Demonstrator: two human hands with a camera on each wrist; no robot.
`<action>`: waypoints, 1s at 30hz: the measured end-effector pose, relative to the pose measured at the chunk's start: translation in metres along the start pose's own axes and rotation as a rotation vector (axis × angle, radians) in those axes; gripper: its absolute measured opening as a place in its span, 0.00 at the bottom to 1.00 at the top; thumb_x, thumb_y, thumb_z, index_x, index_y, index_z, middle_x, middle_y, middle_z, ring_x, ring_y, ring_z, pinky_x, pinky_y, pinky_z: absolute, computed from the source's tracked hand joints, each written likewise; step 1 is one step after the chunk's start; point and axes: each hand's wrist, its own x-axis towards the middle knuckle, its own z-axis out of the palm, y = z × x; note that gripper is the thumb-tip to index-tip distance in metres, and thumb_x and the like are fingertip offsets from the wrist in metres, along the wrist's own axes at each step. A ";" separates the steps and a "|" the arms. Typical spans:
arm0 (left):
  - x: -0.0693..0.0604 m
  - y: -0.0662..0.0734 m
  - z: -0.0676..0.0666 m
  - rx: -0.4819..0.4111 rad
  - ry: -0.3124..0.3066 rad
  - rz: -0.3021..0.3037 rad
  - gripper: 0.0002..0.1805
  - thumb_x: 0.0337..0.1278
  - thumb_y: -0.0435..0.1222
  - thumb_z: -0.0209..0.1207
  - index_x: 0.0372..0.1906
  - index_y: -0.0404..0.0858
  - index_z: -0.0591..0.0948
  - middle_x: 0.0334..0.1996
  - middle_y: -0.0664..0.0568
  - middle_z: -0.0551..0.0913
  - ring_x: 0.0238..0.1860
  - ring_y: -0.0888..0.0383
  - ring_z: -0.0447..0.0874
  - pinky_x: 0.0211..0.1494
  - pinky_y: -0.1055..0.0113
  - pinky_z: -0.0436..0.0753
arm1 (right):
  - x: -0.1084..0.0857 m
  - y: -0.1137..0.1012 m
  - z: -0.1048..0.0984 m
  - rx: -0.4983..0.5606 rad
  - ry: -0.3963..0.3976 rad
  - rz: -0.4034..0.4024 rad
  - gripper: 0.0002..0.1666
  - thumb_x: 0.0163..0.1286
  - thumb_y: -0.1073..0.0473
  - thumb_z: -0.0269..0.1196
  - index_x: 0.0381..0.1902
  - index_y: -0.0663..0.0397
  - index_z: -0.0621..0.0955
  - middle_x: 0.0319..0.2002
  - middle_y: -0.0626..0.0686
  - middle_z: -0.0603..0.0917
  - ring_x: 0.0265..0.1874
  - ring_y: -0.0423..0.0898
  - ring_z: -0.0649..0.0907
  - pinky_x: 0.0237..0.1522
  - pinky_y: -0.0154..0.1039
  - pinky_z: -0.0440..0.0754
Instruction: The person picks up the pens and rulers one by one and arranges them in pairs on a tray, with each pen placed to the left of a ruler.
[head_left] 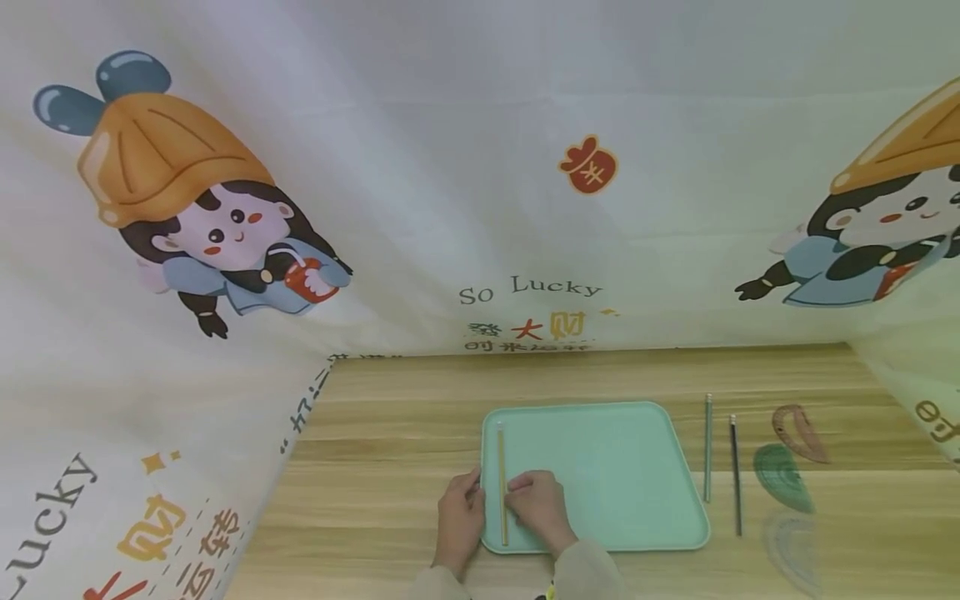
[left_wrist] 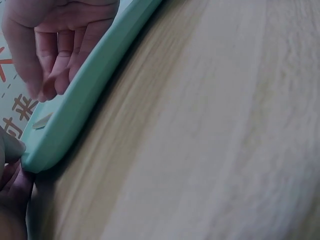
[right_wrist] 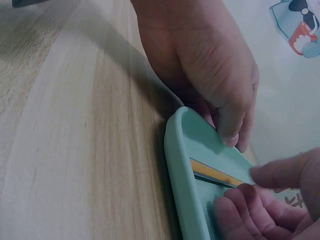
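Note:
A yellow pencil (head_left: pixel 502 492) lies lengthwise in a mint-green tray (head_left: pixel 600 467), close to its left side. My left hand (head_left: pixel 461 517) grips the tray's left rim, thumb on the inside and fingers outside, as the right wrist view shows. Just right of the pencil is my right hand (head_left: pixel 540 507), its fingers loosely bent and their tips close to it. Whether they touch the pencil cannot be told. In the right wrist view the fingers hide the far part of the pencil (right_wrist: pixel 212 172). Only one end of the pencil (left_wrist: pixel 42 121) shows in the left wrist view.
Right of the tray lie a green pencil (head_left: pixel 708 450) and a dark pencil (head_left: pixel 736 479). Beyond them are a red protractor (head_left: pixel 798 433), a green protractor (head_left: pixel 782 477) and a clear protractor (head_left: pixel 791 546). Printed cloth (head_left: pixel 420 208) walls in the wooden table (head_left: pixel 375 467).

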 end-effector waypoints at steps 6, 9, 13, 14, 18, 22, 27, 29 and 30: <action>0.000 -0.002 0.002 0.015 0.013 -0.019 0.20 0.63 0.27 0.51 0.60 0.31 0.73 0.54 0.41 0.78 0.56 0.44 0.79 0.59 0.58 0.85 | 0.000 0.000 -0.002 0.050 -0.036 0.012 0.14 0.54 0.63 0.63 0.39 0.64 0.81 0.23 0.51 0.82 0.17 0.39 0.78 0.18 0.28 0.81; 0.000 -0.002 0.004 0.013 0.003 -0.030 0.20 0.64 0.28 0.51 0.61 0.32 0.73 0.54 0.42 0.77 0.57 0.45 0.78 0.60 0.59 0.84 | -0.001 0.001 -0.003 0.068 -0.047 0.026 0.15 0.55 0.62 0.63 0.40 0.64 0.81 0.21 0.50 0.81 0.16 0.39 0.78 0.18 0.27 0.81; 0.000 -0.003 0.006 0.011 0.001 -0.016 0.20 0.64 0.28 0.51 0.60 0.33 0.73 0.53 0.42 0.78 0.57 0.45 0.78 0.61 0.57 0.83 | -0.005 0.004 -0.007 0.119 -0.067 0.034 0.15 0.55 0.63 0.63 0.41 0.65 0.81 0.22 0.50 0.82 0.17 0.39 0.79 0.19 0.28 0.84; 0.000 -0.003 0.006 0.009 0.003 -0.005 0.20 0.64 0.28 0.51 0.60 0.32 0.73 0.53 0.42 0.78 0.56 0.45 0.78 0.62 0.56 0.83 | -0.007 0.005 -0.009 0.138 -0.073 0.031 0.15 0.55 0.63 0.63 0.41 0.66 0.81 0.23 0.50 0.83 0.18 0.39 0.79 0.20 0.29 0.85; 0.002 -0.004 0.004 0.005 0.008 0.032 0.19 0.65 0.29 0.51 0.59 0.31 0.73 0.53 0.41 0.78 0.55 0.45 0.79 0.61 0.56 0.83 | -0.013 0.008 -0.019 0.214 -0.094 0.017 0.16 0.57 0.64 0.63 0.43 0.68 0.80 0.28 0.52 0.85 0.21 0.39 0.81 0.23 0.32 0.89; 0.002 -0.004 0.002 -0.007 0.007 0.042 0.19 0.65 0.29 0.51 0.60 0.31 0.73 0.52 0.41 0.78 0.55 0.45 0.79 0.61 0.57 0.83 | -0.022 0.013 -0.030 0.276 -0.106 0.013 0.17 0.59 0.64 0.62 0.45 0.69 0.79 0.33 0.55 0.86 0.23 0.40 0.82 0.26 0.34 0.90; 0.000 -0.007 0.001 -0.017 -0.015 0.018 0.20 0.67 0.30 0.49 0.61 0.32 0.72 0.54 0.41 0.77 0.58 0.44 0.77 0.63 0.56 0.82 | -0.029 0.018 -0.044 0.347 -0.117 0.033 0.19 0.60 0.65 0.62 0.48 0.72 0.77 0.35 0.57 0.86 0.24 0.40 0.82 0.27 0.34 0.89; -0.001 -0.008 0.002 -0.023 -0.017 0.016 0.20 0.67 0.30 0.49 0.62 0.32 0.72 0.55 0.41 0.77 0.58 0.44 0.77 0.63 0.55 0.82 | -0.032 0.020 -0.049 0.354 -0.122 0.037 0.20 0.60 0.65 0.62 0.48 0.72 0.77 0.35 0.57 0.86 0.24 0.40 0.82 0.27 0.34 0.89; -0.001 -0.009 0.003 -0.024 -0.015 0.015 0.20 0.67 0.30 0.49 0.62 0.33 0.72 0.54 0.41 0.77 0.58 0.44 0.77 0.64 0.56 0.82 | -0.034 0.021 -0.051 0.354 -0.123 0.038 0.20 0.60 0.64 0.62 0.48 0.72 0.77 0.35 0.56 0.86 0.24 0.41 0.82 0.28 0.34 0.90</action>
